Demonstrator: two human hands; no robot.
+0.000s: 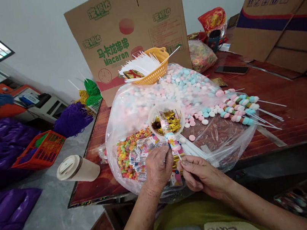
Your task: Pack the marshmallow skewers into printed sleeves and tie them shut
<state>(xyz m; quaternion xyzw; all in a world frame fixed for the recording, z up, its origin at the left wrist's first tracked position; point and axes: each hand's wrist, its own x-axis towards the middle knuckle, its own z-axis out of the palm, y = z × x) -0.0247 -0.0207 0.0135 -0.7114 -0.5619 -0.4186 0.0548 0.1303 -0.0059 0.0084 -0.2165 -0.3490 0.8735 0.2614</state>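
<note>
A candy skewer in a clear printed wrapper (171, 140) is held upright over the work area. My left hand (159, 168) pinches the wrapper's lower end. Just to the right, my right hand (201, 173) has its fingers closed on the white stick below the candy. Behind the skewer sits a round tub (183, 120) of gold twist ties. Ring candies (123, 156) and printed wrappers (142, 153) lie to the left. Pink, blue and white candies (186, 83) are heaped on a plastic sheet. Several finished-looking skewers (240, 107) rest at the right.
A yellow basket (155, 77) of white sticks stands behind the candies, before a cardboard box (126, 30). A lidded cup (85, 169) is at the table's left edge. A phone (231, 70) lies at the back right. An orange crate (42, 151) is on the left.
</note>
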